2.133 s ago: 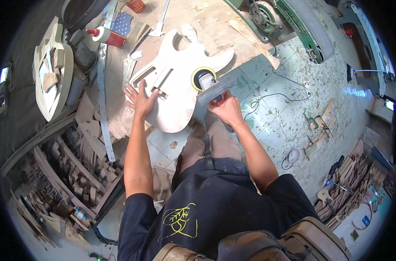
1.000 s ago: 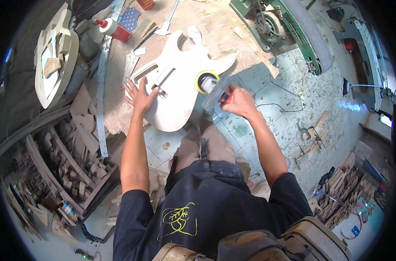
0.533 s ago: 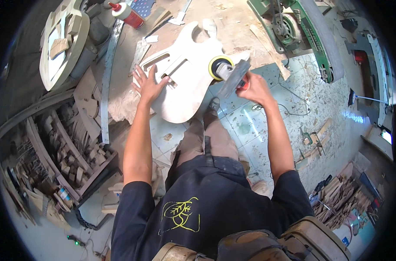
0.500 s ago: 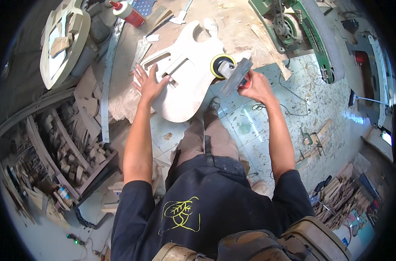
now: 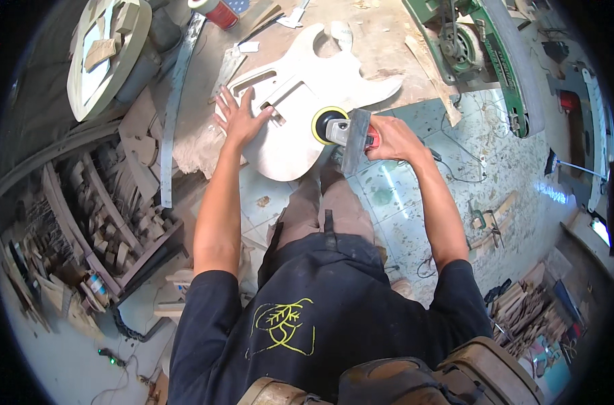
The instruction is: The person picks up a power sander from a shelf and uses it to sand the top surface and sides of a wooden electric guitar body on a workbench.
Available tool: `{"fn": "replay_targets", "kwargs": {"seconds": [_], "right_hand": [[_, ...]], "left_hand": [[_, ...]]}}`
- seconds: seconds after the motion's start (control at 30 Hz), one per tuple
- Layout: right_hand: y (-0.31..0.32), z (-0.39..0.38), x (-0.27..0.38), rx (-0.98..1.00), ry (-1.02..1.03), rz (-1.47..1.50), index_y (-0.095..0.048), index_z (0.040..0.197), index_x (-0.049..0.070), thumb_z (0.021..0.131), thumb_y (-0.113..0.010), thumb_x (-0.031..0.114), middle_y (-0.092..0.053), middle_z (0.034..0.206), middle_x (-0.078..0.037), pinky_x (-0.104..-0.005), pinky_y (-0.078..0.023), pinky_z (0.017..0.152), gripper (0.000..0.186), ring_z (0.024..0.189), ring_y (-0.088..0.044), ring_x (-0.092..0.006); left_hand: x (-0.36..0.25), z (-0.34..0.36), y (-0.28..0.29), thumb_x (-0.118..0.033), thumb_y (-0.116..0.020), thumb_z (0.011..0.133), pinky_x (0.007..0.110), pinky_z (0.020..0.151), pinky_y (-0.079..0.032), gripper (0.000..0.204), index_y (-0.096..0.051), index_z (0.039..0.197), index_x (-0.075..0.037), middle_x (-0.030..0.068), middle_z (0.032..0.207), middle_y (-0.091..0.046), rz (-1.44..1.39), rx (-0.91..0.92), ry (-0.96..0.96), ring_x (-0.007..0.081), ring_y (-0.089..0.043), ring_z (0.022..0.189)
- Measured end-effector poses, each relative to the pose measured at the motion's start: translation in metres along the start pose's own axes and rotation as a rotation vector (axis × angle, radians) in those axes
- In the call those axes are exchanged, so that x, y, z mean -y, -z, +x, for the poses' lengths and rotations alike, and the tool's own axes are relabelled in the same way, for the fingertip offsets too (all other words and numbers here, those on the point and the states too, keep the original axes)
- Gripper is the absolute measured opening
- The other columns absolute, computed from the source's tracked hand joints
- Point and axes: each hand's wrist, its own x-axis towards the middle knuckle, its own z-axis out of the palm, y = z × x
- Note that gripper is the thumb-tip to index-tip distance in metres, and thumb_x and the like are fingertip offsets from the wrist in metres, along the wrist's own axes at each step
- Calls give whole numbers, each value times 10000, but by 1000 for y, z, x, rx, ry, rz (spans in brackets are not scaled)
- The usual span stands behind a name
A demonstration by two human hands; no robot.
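A pale wooden electric guitar body [image 5: 290, 145] with routed cavities lies on the workbench, its lower end jutting past the near edge. My left hand [image 5: 241, 121] rests on its left side, fingers spread, thumb beside a small cavity. In my right hand [image 5: 394, 138] is a power sander [image 5: 351, 133], gripped at its red and black body. The sander's round pad with a yellow rim [image 5: 322, 126] is at the body's right edge, near the waist. A dark grey plate-like piece on the sander hides part of my fingers.
A green belt sanding machine [image 5: 509, 88] stands at the right of the bench [image 5: 381, 50]. A long metal straightedge [image 5: 175, 115] lies along the left side. A glue bottle [image 5: 216, 12] stands at the back. Wood offcuts [image 5: 111, 243] fill a rack at left; a cord trails over the tiled floor.
The sander has moved nearer and slightly left along the body's right edge, away from the horn. My left hand keeps its place on the guitar body. The view has shifted slightly.
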Motion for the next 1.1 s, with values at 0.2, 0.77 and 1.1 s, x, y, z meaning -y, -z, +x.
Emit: {"fn": "replay_targets", "kwargs": {"seconds": [0.2, 0.77, 1.1], "right_hand": [[-9, -4, 3, -5, 33, 14, -563, 1042, 20, 591, -721, 236, -668, 907, -231, -501, -507, 766, 524, 911, -630, -455], [-15, -1, 5, 113, 116, 46, -548, 1005, 50, 571, -748, 255, -675, 900, -206, -506, -505, 723, 520, 884, -634, -444], [-34, -37, 23, 193, 6, 129, -582, 990, -14, 568, -739, 278, -664, 849, -253, -504, -512, 714, 536, 850, -644, -461]], "left_hand": [[0, 3, -1, -728, -689, 751, 682, 1148, 79, 927, -400, 1537, -333, 220, 1673, 115, 5, -11, -2, 417, 176, 1529], [-1, 1, 0, -744, -680, 754, 688, 1145, 66, 930, -406, 1534, -318, 226, 1672, 111, 15, -9, 6, 413, 184, 1528], [0, 5, 1, -740, -679, 757, 689, 1147, 54, 940, -396, 1541, -307, 234, 1672, 87, 17, -8, -3, 434, 157, 1528]]}}
